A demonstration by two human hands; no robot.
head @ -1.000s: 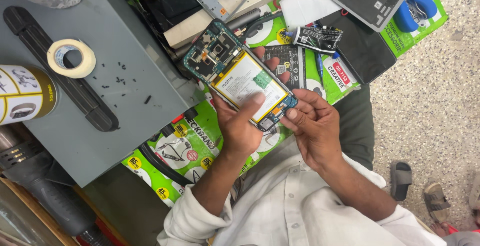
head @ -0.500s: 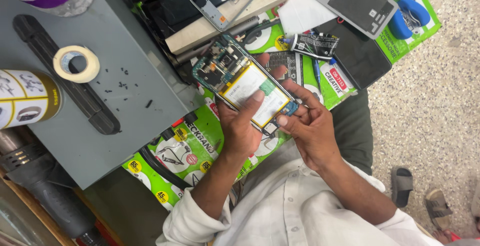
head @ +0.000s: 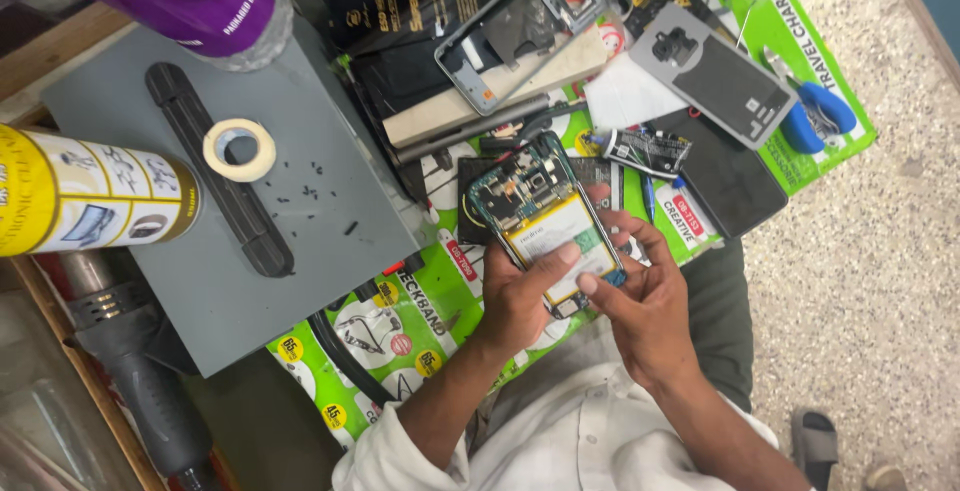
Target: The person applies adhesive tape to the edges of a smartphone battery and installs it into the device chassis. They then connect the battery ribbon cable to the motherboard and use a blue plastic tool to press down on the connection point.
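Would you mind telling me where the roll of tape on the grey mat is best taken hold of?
Pinch the roll of tape across its ring wall, one finger in the open centre hole, coming from straight above: it lies flat on the grey mat beside the black bar, with small screws close by.

The person wears a white shirt [head: 560,441] of light, creased cloth. Its long sleeves are rolled up, the left one bunched into a thick cuff [head: 385,456] well below the left hand [head: 520,296], the right one gathered further back, behind the right hand [head: 645,311]. Both forearms are bare from the rolled cloth to the wrists, with no watch, ring or band. The fingers [head: 565,256] show short, plain nails. Dark olive-green trousers [head: 720,311] show just right of the right hand. Further right of the shirt, a dark sandal [head: 815,436] covers one foot.
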